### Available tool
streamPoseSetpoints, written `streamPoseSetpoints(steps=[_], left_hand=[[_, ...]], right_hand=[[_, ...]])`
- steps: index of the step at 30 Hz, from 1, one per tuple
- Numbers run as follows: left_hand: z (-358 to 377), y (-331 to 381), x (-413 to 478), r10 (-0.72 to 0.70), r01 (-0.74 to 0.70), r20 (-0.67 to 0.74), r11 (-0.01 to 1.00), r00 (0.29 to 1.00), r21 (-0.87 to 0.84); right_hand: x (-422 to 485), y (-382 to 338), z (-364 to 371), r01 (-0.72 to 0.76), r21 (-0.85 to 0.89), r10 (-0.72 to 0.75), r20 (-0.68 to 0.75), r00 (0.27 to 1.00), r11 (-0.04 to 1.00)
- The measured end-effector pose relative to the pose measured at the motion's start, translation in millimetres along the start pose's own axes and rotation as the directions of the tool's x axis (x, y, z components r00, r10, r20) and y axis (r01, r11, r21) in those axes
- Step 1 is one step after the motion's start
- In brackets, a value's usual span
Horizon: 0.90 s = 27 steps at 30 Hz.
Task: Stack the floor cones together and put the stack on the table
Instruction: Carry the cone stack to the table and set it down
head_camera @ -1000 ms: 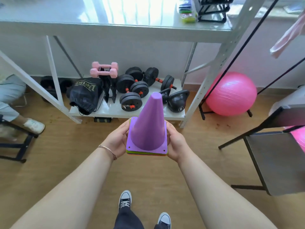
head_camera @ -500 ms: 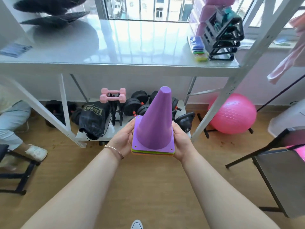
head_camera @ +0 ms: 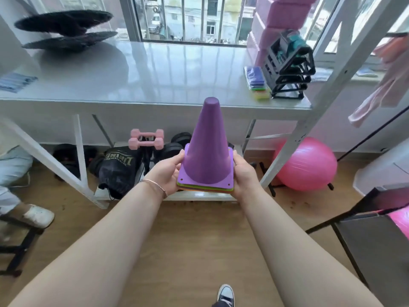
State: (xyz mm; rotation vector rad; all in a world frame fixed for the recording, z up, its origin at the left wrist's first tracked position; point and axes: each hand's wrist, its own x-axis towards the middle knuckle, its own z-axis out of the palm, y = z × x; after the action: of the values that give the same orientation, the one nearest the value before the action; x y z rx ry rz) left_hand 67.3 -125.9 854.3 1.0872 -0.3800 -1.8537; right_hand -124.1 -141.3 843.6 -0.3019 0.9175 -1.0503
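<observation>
Currently, held: the cone stack (head_camera: 208, 149), purple cone on top, with green, yellow and orange base edges showing under its square base.
Left hand (head_camera: 169, 173): grip closed on the left edge of the stacked bases, thumb on top of the purple base, fingers underneath; a thin bracelet (head_camera: 155, 186) sits at the wrist.
Right hand (head_camera: 244, 173): grip closed on the right edge of the bases, thumb along the rim, fingers hidden below.
Stack position: upright between both grips, in the air over the floor, its tip in line with the front edge of the tabletop (head_camera: 155, 85) beyond the grips.
Tabletop beyond the grips: glossy white, carrying black discs (head_camera: 64, 29) at far left, a black rack (head_camera: 287, 69) and a pile of flat coloured pads (head_camera: 257, 82) at far right.
Below and beyond the grips: a low shelf with pink dumbbells (head_camera: 146, 140) and a black bag (head_camera: 119, 169).
Right of the right grip: a pink exercise ball (head_camera: 307, 165) on the floor.
Near the bottom edge: one sneaker (head_camera: 225, 293).
</observation>
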Motion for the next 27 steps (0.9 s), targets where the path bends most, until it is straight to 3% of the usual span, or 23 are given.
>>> streamPoseSetpoints(steps=[3, 11, 22, 27], left_hand=[[22, 5, 4, 0.032, -0.034, -0.051, 0.999, 0.998, -0.024], [62, 33, 18, 0.115, -0.139, -0.206, 0.984, 0.972, -0.109], [79, 75, 47, 0.288, -0.277, -0.304, 0.957, 0.908, 0.079], [79, 107, 70, 0.347, -0.299, -0.262, 0.932, 0.901, 0.208]], right_hand=[[3, -26, 4, -0.032, -0.01, 0.031, -0.043, 0.999, 0.999], [24, -84, 24, -0.028, -0.112, 0.035, 0.055, 0.998, 0.993], [71, -102, 60, -0.008, -0.194, -0.002, -0.055, 0.998, 0.981], [95, -108, 84, 0.098, -0.318, -0.166, -0.195, 0.967, 0.943]])
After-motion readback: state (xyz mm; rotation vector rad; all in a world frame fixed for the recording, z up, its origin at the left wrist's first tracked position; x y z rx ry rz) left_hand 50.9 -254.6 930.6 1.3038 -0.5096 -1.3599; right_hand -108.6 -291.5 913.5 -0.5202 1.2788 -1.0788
